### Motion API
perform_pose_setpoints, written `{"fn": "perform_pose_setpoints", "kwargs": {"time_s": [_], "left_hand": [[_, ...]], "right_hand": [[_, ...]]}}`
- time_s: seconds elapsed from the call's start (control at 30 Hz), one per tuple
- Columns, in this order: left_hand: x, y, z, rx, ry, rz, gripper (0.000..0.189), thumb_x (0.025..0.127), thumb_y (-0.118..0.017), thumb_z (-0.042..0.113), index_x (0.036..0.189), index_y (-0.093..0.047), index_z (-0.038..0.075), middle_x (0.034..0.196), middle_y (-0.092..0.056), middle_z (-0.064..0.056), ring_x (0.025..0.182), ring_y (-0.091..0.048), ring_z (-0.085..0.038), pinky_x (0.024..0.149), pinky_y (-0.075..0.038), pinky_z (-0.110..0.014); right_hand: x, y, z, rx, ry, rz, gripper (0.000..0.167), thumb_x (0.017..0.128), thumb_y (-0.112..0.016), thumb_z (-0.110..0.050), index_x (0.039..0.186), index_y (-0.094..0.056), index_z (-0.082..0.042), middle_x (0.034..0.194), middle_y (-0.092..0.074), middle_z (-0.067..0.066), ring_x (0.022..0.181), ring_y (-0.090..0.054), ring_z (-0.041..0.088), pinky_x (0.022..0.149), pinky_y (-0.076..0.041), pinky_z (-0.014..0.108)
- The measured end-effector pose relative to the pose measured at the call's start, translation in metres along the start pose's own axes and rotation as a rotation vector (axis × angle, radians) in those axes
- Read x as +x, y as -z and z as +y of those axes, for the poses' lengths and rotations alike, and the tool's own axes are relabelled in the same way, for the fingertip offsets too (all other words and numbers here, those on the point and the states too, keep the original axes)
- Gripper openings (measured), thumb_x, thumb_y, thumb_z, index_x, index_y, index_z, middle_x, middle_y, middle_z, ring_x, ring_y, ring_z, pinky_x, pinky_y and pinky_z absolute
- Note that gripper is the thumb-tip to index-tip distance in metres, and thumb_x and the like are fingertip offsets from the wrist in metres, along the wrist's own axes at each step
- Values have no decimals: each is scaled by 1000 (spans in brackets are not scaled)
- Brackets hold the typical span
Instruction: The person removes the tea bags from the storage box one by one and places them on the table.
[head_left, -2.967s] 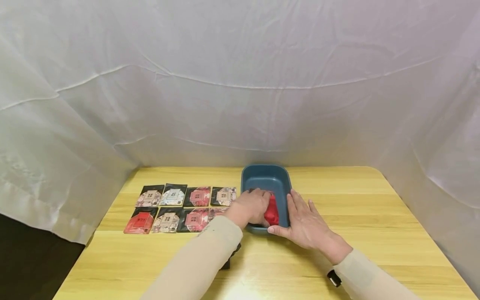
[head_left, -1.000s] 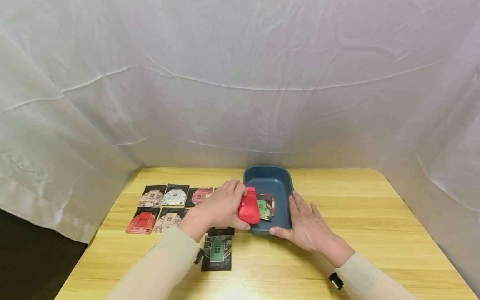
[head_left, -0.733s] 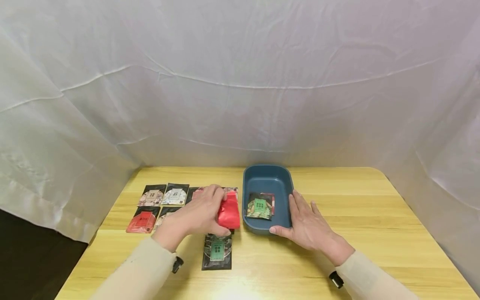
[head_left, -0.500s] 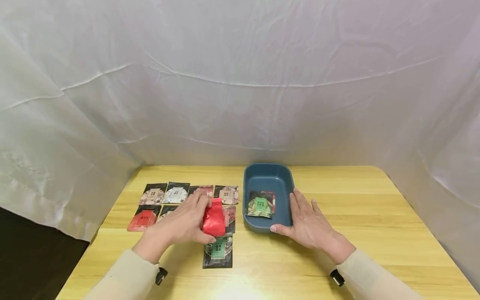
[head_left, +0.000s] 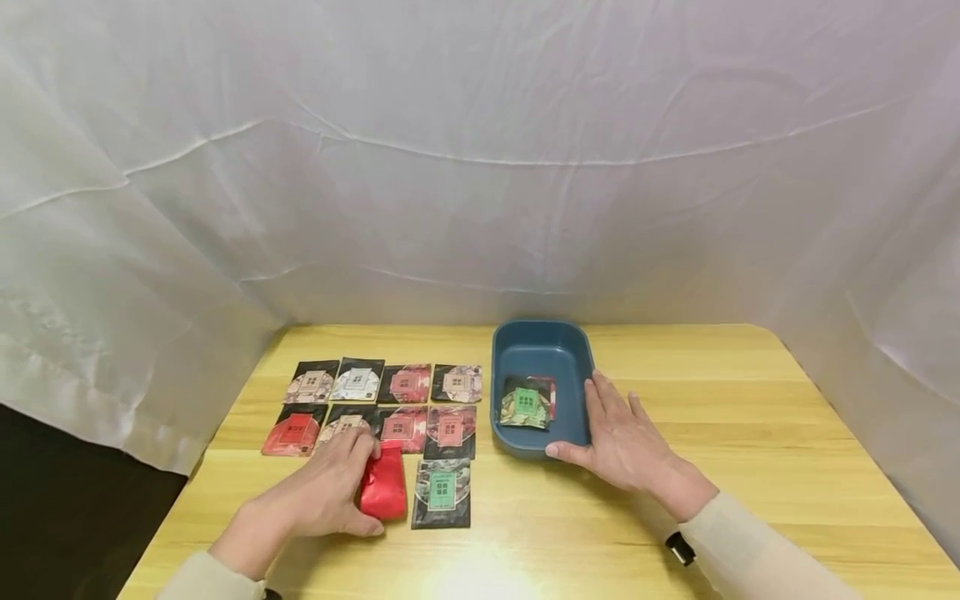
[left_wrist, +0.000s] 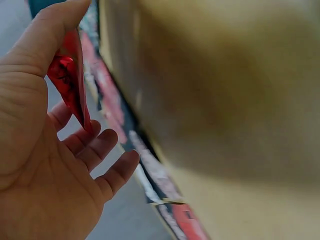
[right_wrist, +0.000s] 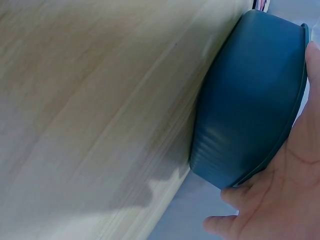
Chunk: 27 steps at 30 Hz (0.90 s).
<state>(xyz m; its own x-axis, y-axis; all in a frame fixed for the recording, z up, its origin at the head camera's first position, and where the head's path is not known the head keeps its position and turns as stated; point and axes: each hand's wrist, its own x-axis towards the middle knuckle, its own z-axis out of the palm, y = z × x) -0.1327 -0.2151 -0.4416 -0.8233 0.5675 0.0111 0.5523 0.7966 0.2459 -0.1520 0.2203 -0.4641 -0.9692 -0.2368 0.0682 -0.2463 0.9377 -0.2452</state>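
My left hand (head_left: 318, 492) pinches a shiny red foil packet (head_left: 384, 485) between thumb and fingers, just in front of the near row of sachets. In the left wrist view the red packet (left_wrist: 70, 82) sits between the thumb and forefinger, while the other fingers are loosely bent. A blue plastic bin (head_left: 542, 327) stands right of the sachets. Against its right side and near corner rests my right hand (head_left: 630, 446), fingers mostly straight. Inside the bin, a black and green sachet (head_left: 527, 403) overlaps a red one, mostly hidden.
Two rows of flat tea-like sachets lie on the wooden table (head_left: 712, 400), among them a white one (head_left: 357, 380) and a red one (head_left: 294, 430). A black sachet with a green label (head_left: 441, 493) lies in front of them. White cloth (head_left: 480, 208) hangs behind and at the sides.
My left hand was in the bin; it has lifted the red packet out and carried it left, to the front of the sachet rows. The right hand has stayed against the bin.
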Motion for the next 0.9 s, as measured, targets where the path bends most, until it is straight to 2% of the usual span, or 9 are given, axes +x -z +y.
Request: {"fn": "perform_pose_setpoints", "kwargs": {"time_s": [0.13, 0.37, 0.57, 0.9], "left_hand": [[-7, -8, -3, -21, 14, -22, 90, 63, -97, 56, 126, -52, 11, 119, -51, -2, 104, -52, -16, 92, -55, -45], [-9, -12, -1, -38, 77, -61, 107, 62, -99, 48, 146, -48, 5, 137, -52, -9, 114, -55, -22, 101, -54, -51], [-10, -12, 1, -48, 82, -92, 110, 62, -99, 48, 148, -47, 5, 141, -51, -11, 118, -55, -24, 101, -54, -53], [-8, -13, 1, -50, 107, -139, 113, 60, -100, 52, 149, -47, 7, 147, -51, -13, 130, -52, -33, 110, -47, -61]], "right_hand": [[0, 1, 1, 4, -1, 1, 133, 84, -43, -95, 162, -22, 10, 171, -18, 32, 159, -22, 47, 122, -22, 74], [-1, -1, 1, -4, 2, 4, 132, 85, -44, -93, 162, -22, 11, 171, -18, 32, 158, -23, 47, 123, -21, 73], [-2, -2, 1, -5, 0, -1, 131, 86, -46, -92, 162, -22, 12, 171, -17, 33, 159, -22, 48, 123, -21, 73], [0, -2, 1, 1, -5, -9, 132, 85, -44, -94, 162, -20, 11, 172, -15, 32, 159, -20, 47, 123, -20, 73]]}}
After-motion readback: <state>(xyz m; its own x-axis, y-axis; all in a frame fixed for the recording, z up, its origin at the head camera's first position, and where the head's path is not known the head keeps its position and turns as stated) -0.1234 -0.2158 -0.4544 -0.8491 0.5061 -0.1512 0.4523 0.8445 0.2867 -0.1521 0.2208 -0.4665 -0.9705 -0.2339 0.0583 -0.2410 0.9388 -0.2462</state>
